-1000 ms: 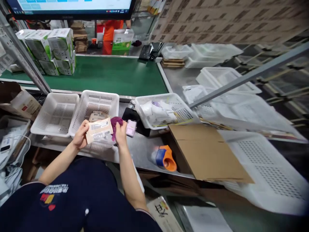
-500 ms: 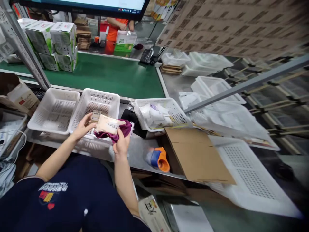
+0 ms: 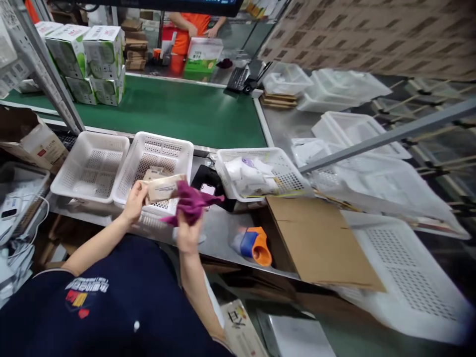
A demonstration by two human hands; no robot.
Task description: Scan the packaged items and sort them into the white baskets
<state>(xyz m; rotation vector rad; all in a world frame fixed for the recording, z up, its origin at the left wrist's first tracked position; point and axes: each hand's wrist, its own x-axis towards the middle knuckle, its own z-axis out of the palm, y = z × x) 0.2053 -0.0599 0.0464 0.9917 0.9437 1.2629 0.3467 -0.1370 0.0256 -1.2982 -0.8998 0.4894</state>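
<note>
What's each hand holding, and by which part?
Left hand: the packet, by its left end. Right hand: the purple cloth, bunched at its near side.

The metal table [image 3: 217,233] carries a white left basket [image 3: 92,173], middle basket [image 3: 163,145] and right basket [image 3: 288,174], a black item [image 3: 220,196] between the last two, and an orange-and-blue tape dispenser [image 3: 256,245] near its front edge.

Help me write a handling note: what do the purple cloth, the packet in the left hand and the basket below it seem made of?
The purple cloth looks like soft matte fabric, bunched in the right hand. The packet may be plastic film or coated paper: its printed face looks smooth, but blur hides more. The basket seems smooth, slightly shiny moulded plastic with perforated walls.
</note>
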